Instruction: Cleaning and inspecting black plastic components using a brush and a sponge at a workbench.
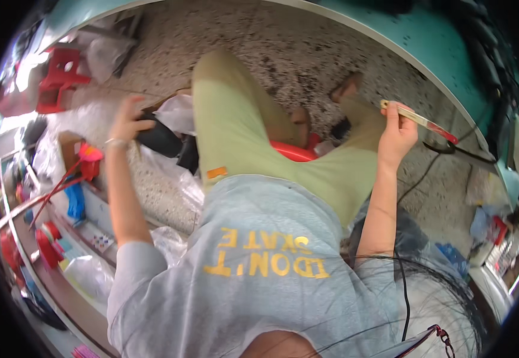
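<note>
My right hand (398, 140) is closed around the pale handle of a paintbrush (419, 119), out to the right beyond my knee. The brush's far end is red and points down to the right, next to a thin dark curved strip (441, 148). On the left, my left hand (129, 124) is raised with its fingers apart, slightly blurred, a pale band at the wrist. Its fingertips are over or beside a rounded black object (160, 137), whose kind I cannot make out. Whether they touch it, I cannot tell.
I sit with knees apart, a red seat or tub (295, 151) between my legs. A teal-topped table (432, 45) curves across the front and right. At left are red stools (62, 71), plastic bags (101, 56) and a shelf of spools (47, 241). A dark cable (421, 177) lies right.
</note>
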`<state>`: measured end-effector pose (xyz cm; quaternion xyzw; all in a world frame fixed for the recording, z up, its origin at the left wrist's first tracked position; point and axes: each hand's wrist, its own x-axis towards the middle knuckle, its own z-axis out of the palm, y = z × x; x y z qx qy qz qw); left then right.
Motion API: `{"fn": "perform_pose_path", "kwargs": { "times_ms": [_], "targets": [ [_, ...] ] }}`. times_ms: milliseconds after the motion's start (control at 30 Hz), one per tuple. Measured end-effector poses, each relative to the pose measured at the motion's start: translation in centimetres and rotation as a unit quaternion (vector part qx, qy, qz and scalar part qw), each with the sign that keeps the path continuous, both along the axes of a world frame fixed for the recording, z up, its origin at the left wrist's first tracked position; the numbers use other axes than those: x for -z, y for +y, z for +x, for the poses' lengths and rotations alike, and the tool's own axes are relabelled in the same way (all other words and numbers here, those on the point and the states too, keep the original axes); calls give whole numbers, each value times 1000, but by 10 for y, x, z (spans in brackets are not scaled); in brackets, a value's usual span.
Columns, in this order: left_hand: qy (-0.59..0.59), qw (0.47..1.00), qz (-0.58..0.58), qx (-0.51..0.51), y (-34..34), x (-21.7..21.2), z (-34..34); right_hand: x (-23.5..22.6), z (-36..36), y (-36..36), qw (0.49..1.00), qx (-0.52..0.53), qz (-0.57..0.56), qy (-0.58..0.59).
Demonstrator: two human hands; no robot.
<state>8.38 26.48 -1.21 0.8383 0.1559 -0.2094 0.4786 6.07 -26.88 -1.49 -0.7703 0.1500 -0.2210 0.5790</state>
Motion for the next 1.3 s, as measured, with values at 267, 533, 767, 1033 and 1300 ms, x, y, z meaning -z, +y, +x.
{"fn": "perform_pose_path", "kwargs": {
  "times_ms": [267,533,767,1033,1300],
  "targets": [
    [-95,935,341,-26,-14,135,-55,-31,13,-12,983,54,-37,-172],
    [-347,919,161,-95,-76,25,-10,-105,74,-87,961,176,46,-210],
    [-353,931,56,77,-192,-5,-7,-104,114,-137,976,88,131,-148],
    [-540,833,52,109,-281,-83,-25,-146,1,11,879,40,-338,-333],
    [-158,949,-259,81,-281,-45,-22,-80,-17,69,967,-184,175,0]
  ]
}}
